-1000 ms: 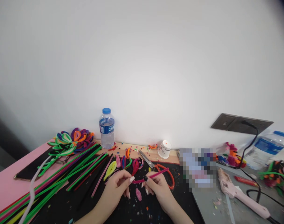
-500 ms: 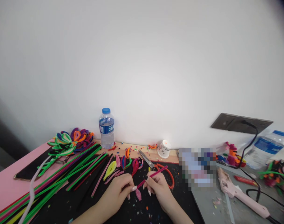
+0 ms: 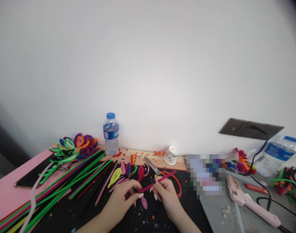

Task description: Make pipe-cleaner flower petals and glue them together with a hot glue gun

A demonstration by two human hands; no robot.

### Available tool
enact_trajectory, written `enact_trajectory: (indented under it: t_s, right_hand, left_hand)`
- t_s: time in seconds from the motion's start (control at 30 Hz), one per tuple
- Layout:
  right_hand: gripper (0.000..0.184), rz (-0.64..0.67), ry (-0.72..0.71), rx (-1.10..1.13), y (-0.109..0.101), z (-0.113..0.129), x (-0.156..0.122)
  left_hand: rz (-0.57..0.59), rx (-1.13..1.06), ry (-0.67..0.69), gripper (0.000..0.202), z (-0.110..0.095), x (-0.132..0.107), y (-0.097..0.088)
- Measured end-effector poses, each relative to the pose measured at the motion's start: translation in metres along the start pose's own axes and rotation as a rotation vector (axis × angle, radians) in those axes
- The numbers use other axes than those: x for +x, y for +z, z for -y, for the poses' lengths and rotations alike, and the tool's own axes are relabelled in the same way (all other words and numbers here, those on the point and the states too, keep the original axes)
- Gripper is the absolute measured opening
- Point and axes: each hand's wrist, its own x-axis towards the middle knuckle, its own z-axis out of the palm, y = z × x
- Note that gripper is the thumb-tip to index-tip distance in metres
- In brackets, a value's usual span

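Observation:
Between my two hands runs a magenta pipe cleaner point(image 3: 162, 178), slanting up to the right. My left hand point(image 3: 123, 198) pinches its lower left end, which looks slightly bent at the fingertips. Farther along, my right hand point(image 3: 165, 193) grips it between thumb and fingers, with the free end sticking out past them. Just below the fingertips a small pink petal-shaped loop point(image 3: 144, 203) lies on the black mat point(image 3: 138, 223). Orange-handled scissors point(image 3: 153, 165) rest open behind my right hand. Beyond my left hand lie a yellow looped piece point(image 3: 114, 177) and a dark red looped bundle point(image 3: 141, 173).
Long pipe cleaners point(image 3: 72, 181) and a bright bunch of looped flowers point(image 3: 70, 149) lie at left. A water bottle point(image 3: 111, 136) and paper cup point(image 3: 171, 155) stand by the wall. At right are a pink glue gun point(image 3: 255, 207), its black cord, and another bottle point(image 3: 278, 157).
My left fingers have opened a little and shifted at the pipe cleaner's lower end, which now curves slightly. My right hand still holds it, almost unmoved.

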Motion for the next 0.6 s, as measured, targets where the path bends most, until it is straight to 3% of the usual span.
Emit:
enact_trajectory:
  t_s: [0.13, 0.4, 0.6]
  right_hand:
    - [0.041, -0.021, 0.011, 0.052, 0.0, 0.001, 0.002]
    - [0.04, -0.005, 0.037, 0.088, 0.002, 0.006, 0.001]
    - [0.042, 0.046, 0.05, 0.069, 0.001, 0.004, 0.001]
  left_hand:
    - [-0.09, -0.084, -0.037, 0.015, -0.004, 0.001, -0.003]
    - [-0.154, 0.067, 0.064, 0.009, -0.003, -0.002, -0.005]
    - [-0.134, 0.182, 0.282, 0.013, 0.008, -0.002, -0.006]
